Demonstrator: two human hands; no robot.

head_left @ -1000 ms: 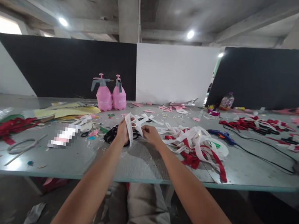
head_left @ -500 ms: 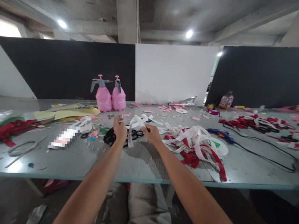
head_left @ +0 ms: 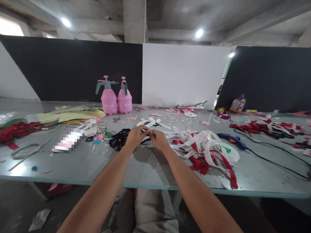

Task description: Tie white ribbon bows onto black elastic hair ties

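My left hand (head_left: 136, 137) and my right hand (head_left: 159, 139) meet above the table, fingertips pinched together. Between them is a white ribbon, mostly hidden now by the fingers. Just behind the hands lie loose white ribbon strips (head_left: 152, 122). To the left of my left hand sits a bunch of black bands (head_left: 118, 139), partly covered by that hand. A tangled heap of white and red ribbons (head_left: 203, 150) lies to the right of my right hand, apart from it.
Two pink spray bottles (head_left: 109, 101) stand at the back. A blue glue gun (head_left: 231, 140) with a black cord lies at right. Red ribbons (head_left: 6, 136) and a blurred-out flat object (head_left: 68, 141) are at left. The table's front edge (head_left: 145, 185) runs before my lap.
My left hand has moved right and its fingertips now meet those of my right hand. The printed white ribbon end that hung between the hands is now out of sight.
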